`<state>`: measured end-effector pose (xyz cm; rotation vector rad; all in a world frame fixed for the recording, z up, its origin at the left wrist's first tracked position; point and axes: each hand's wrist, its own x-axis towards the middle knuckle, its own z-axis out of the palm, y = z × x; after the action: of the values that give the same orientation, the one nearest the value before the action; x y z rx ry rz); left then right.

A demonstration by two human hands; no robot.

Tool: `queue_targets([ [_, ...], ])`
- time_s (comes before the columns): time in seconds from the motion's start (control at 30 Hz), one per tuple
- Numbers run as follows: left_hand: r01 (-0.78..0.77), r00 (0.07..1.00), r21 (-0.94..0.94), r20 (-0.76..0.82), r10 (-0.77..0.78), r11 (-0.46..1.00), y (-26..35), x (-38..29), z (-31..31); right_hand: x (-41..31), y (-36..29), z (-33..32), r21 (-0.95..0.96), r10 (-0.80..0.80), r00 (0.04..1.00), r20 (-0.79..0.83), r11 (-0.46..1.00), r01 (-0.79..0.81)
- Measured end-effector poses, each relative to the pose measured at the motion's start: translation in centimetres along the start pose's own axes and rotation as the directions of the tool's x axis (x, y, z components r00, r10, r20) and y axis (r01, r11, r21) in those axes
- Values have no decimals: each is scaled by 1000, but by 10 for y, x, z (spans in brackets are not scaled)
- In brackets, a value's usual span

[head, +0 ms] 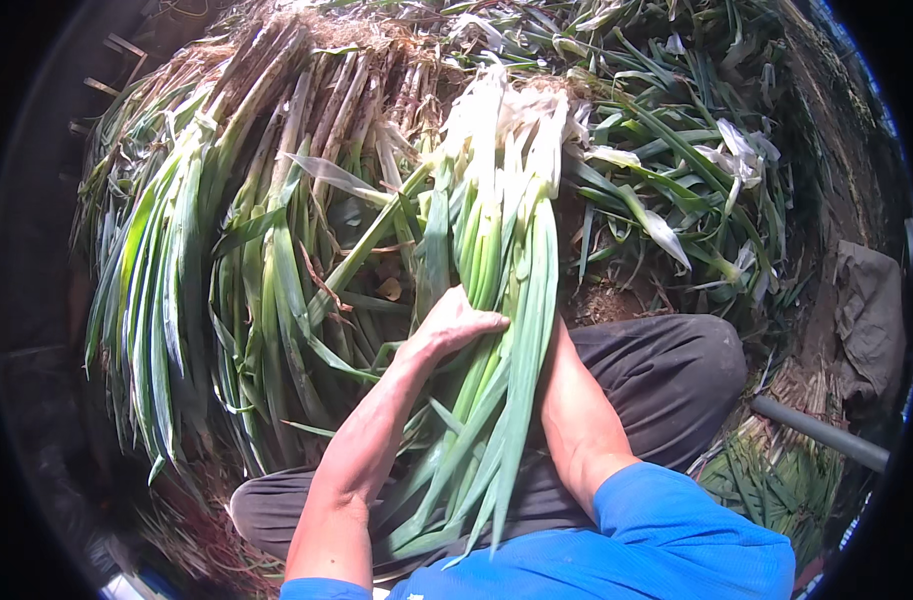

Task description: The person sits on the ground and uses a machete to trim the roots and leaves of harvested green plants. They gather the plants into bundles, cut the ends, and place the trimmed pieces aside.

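A bundle of large green onions (527, 247) lies over my lap. Its bright white stalks point away from me, and its long green leaves trail down towards my shirt. My left hand (462, 322) grips the left side of the leaves, thumb across the front and fingers hidden behind. On the other side my right forearm (580, 405) reaches behind the leaves. The bundle covers my right hand, so its fingers do not show.
A heap of unpeeled onions (269, 247) with dirty stalks rises on the left. Stripped leaves (666, 172) are strewn on the right. Beyond my bent knee (674, 375) are a grey pole (820, 433) and a crumpled cloth (867, 319).
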<state>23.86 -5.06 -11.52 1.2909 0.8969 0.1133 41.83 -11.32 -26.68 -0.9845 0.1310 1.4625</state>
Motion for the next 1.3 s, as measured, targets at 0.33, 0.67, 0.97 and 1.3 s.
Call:
queue_targets([
  [0.33, -22, 824, 510, -478, 305, 860, -18, 4, 7, 47, -36, 1, -756, -831, 483, -274, 497, 426],
  [0.67, 298, 869, 883, -408, 279, 361, -169, -82, 150, -60, -27, 180, -882, -383, 828, 409, 68, 467],
  [0.97, 82, 979, 577, -198, 42, 813, -92, -182, 53, -182, -137, 303, -695, -691, 691, 214, 389, 605],
  [1.3, -10, 1000, -296, 3, 11, 955, 68, -336, -66, -179, -277, 304, -249, -459, 794, 398, 779, 575],
])
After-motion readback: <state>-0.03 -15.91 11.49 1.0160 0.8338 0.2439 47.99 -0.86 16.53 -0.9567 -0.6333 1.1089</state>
